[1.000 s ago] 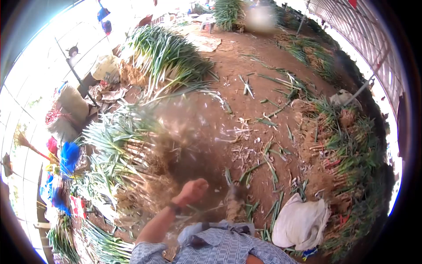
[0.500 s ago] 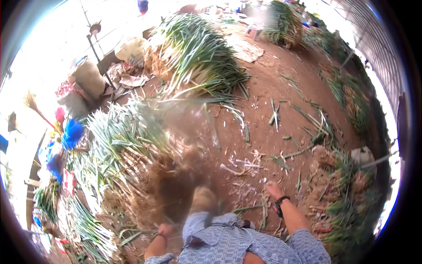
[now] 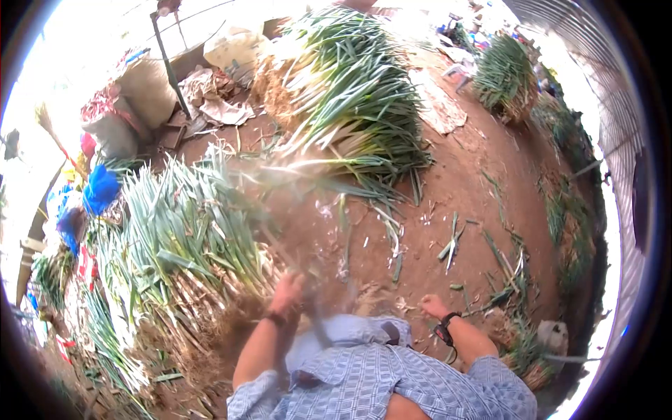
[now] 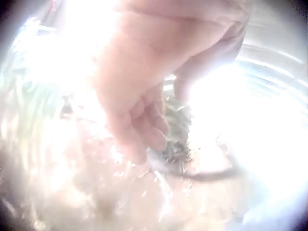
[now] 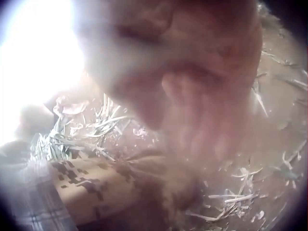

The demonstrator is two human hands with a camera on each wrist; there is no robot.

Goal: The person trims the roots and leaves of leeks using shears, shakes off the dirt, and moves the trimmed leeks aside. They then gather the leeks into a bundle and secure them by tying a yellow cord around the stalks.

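My left hand (image 3: 287, 292) is at the root ends of a large heap of long green onions (image 3: 203, 231). In the left wrist view, the curled fingers (image 4: 153, 134) pinch a thin, blurred stalk (image 4: 207, 175), pale at the fingertips and darker farther right. My right hand (image 3: 434, 306) hovers over the ground beside my knee, fingers loosely bent. The right wrist view shows nothing between its fingers (image 5: 202, 120), above a camouflage-patterned trouser leg (image 5: 101, 187).
A second green onion heap (image 3: 357, 91) lies ahead, with a standing bundle (image 3: 505, 73) farther right. Cut leaves (image 3: 451, 241) litter the dirt floor (image 3: 483, 182). Full sacks (image 3: 143, 91) and a blue plastic bag (image 3: 101, 189) line the left side.
The view has turned left. My left hand has risen from low beside my body to the heap's root ends. My right hand came into view half a second ago and stays near my knee.
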